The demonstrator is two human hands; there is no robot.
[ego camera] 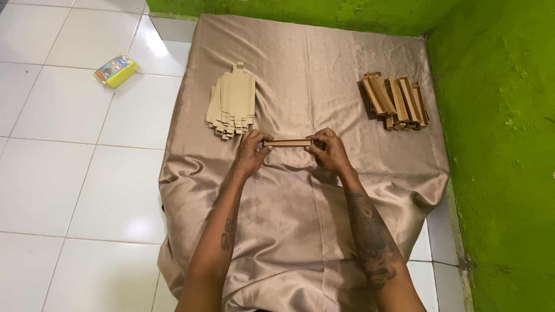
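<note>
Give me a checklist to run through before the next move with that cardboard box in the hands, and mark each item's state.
1. Both hands grip the narrow cardboard box, left hand at one end, right hand at the other: ok.
2. Box held level: ok.
3. Box ends fully tucked: cannot tell, fingers cover them.
4. Flat cardboard stack within view on the cloth: ok.
5. Pile of folded boxes neatly stacked: not ok, they lie loosely.

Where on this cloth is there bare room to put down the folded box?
Free: the cloth near its front edge, around the forearms, and the stretch between the flat cardboard stack and the folded box pile. Crowded: both piles, and the middle, where the left hand and right hand hold the narrow box.
</note>
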